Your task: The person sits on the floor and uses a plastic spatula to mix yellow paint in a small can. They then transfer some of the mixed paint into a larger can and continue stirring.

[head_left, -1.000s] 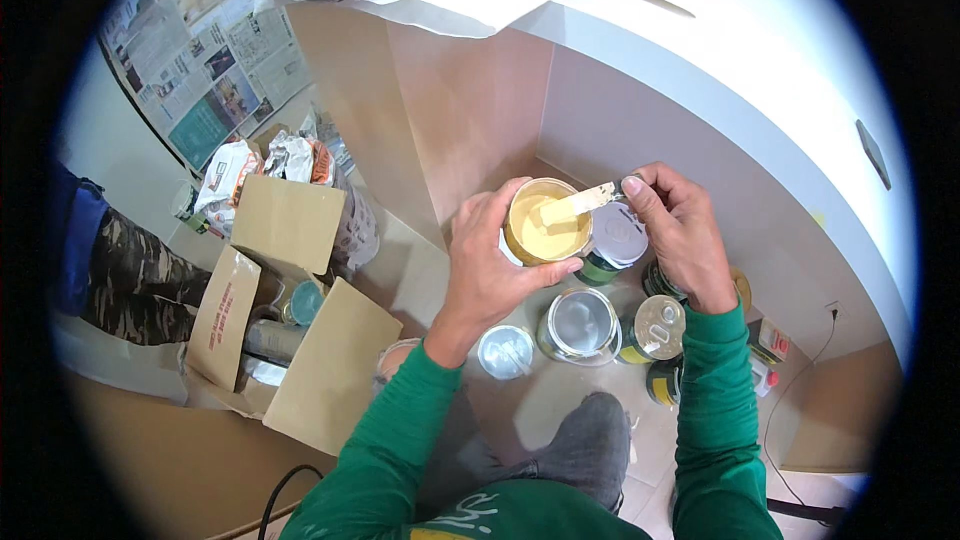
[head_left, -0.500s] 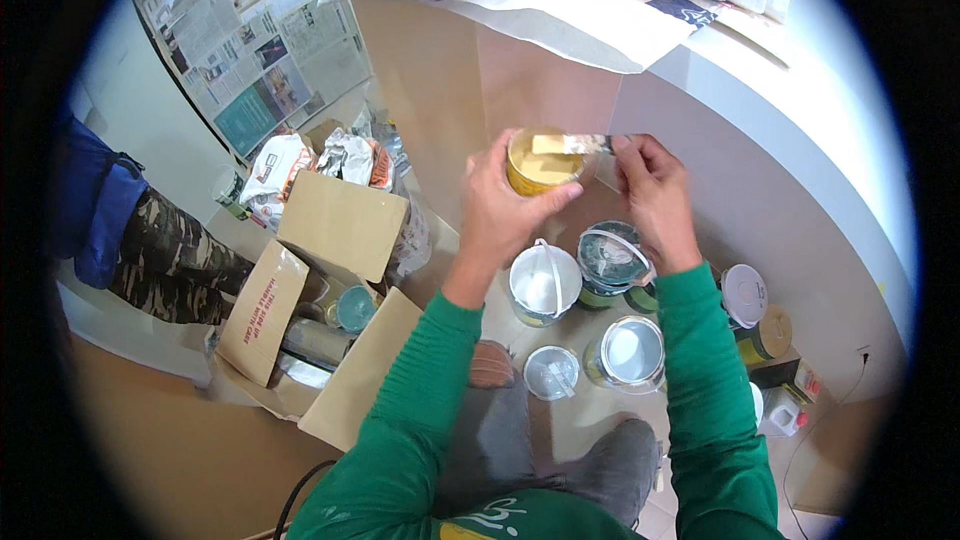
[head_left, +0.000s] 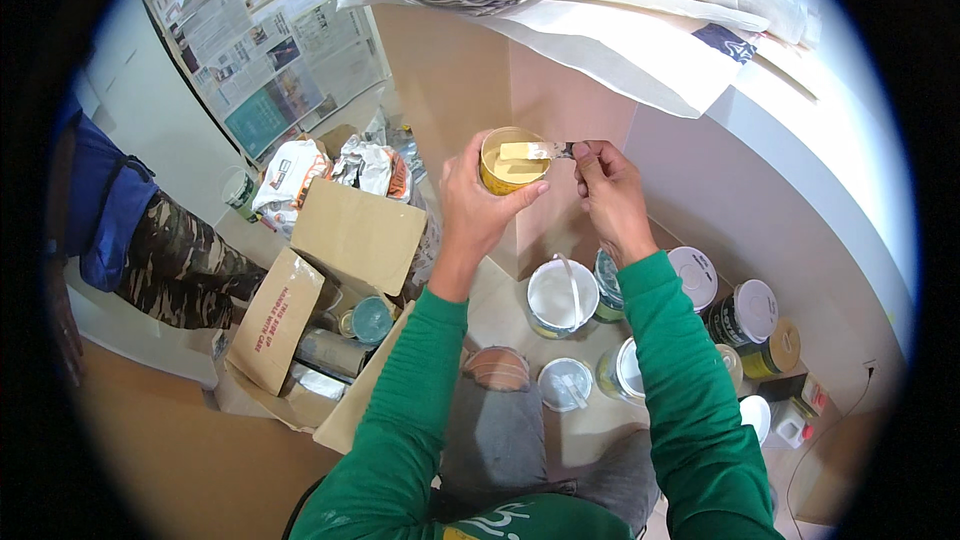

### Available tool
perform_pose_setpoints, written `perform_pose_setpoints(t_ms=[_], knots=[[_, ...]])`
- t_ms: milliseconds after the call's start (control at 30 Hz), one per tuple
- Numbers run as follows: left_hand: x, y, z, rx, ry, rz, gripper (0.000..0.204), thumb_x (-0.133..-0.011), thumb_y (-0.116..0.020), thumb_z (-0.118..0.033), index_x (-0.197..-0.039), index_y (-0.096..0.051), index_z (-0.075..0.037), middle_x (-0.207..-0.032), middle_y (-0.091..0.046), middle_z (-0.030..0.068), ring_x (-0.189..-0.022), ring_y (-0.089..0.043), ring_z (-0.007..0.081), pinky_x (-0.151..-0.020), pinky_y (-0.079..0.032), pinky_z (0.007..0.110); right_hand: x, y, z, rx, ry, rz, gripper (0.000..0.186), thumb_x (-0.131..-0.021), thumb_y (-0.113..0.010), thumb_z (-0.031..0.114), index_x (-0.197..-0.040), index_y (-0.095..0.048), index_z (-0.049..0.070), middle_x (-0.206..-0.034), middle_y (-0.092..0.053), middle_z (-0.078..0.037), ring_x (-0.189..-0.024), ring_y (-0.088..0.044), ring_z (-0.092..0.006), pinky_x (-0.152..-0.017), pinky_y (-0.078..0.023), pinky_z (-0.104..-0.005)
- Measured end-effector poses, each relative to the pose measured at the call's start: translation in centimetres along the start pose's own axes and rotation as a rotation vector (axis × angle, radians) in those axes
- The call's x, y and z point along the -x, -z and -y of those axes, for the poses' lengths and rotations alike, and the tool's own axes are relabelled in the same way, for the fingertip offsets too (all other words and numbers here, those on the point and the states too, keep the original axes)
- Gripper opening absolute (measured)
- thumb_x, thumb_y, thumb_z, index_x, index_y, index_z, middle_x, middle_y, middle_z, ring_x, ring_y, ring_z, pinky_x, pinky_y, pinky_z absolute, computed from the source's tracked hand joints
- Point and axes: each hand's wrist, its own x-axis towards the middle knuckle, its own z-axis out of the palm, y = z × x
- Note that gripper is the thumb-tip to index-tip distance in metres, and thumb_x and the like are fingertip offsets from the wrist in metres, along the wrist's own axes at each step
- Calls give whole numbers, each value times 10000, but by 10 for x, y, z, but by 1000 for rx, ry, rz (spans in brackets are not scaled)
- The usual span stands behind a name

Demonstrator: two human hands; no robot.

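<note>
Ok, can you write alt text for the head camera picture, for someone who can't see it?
A person in green sleeves holds a small yellow can of creamy putty in the left hand, while the right hand scrapes a putty knife across its rim. Below, paint cans stand on the floor beside an open cardboard box.

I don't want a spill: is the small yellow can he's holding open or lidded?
Open: the yellow can in the left hand shows paste inside, no lid.
</note>
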Motion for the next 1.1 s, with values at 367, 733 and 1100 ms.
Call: perform_pose_setpoints(t_ms=[367,733,1100], knots=[[38,-19,-2,52,33,59,930,-717,-1042,-356,-1489,-623,-51,-1339,-741,148,-1260,-626,336,-1117,-492,465,9,30,10,490,306,27,260,-1083,-711,250,-1064,-751,-6,-850,-676,-106,-753,-624,-240,-704,-499,-384],[128,-116,0,229,58,151,958,-701,-1032,-365,-1512,-594,-103,-1386,-713,114,-1294,-590,378,-1130,-459,530,32,103,17,1035,313,233,233,-1054,-704,198,-1043,-715,-35,-848,-686,-226,-697,-621,-327,-690,-516,-453],[146,-127,-4,216,28,234,988,-693,-1043,-353,-1527,-599,-67,-1392,-714,136,-1317,-607,354,-1139,-488,502,56,137,18,1071,125,321,267,-1048,-684,243,-1063,-713,-22,-924,-713,-267,-842,-670,-482,-772,-537,-525]])
